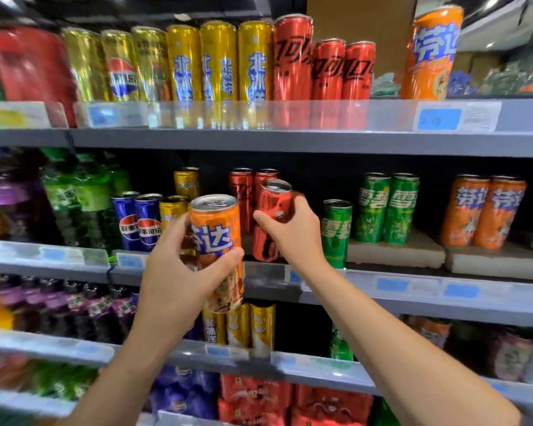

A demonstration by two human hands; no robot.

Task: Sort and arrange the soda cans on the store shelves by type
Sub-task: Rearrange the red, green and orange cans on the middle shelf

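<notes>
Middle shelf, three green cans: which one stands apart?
The front green can, beside the right hand. It stands lower at the shelf edge; the other two sit together on a raised block.

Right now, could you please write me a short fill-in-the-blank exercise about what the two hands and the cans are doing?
1. The left hand holds an ____ can.
2. The right hand grips a ____ can.
3. The two orange cans on the middle shelf stand to the ____ of the green cans.

Missing words: orange; red; right
</notes>
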